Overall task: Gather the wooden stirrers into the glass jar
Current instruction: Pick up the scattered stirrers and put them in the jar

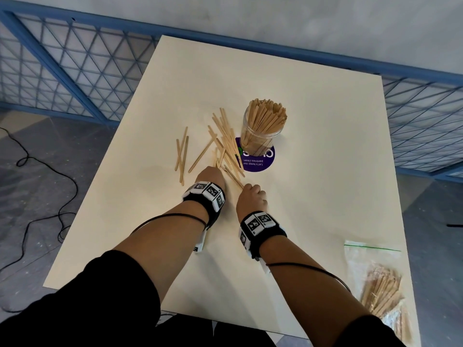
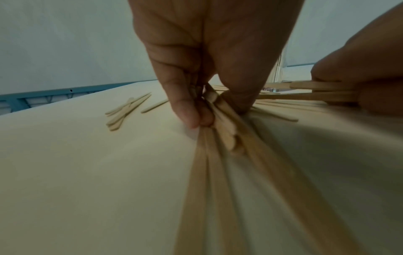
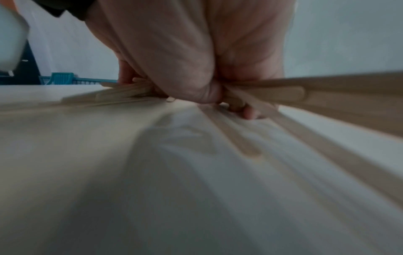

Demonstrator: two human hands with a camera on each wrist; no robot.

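Head view bright, even, edges bowed; both wrist views dim, blurry, soft shadows on worktop (image 2: 87,172).

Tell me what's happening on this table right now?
A person is collecting wooden stirrers. The left hand grips a bundle from the loose pile on the table, and the right hand pinches a few more at the pile's near end. The glass jar stands upright on a purple sticker, already packed with stirrers. A small separate group lies to the left, and a plastic bag of stirrers sits at the near right.
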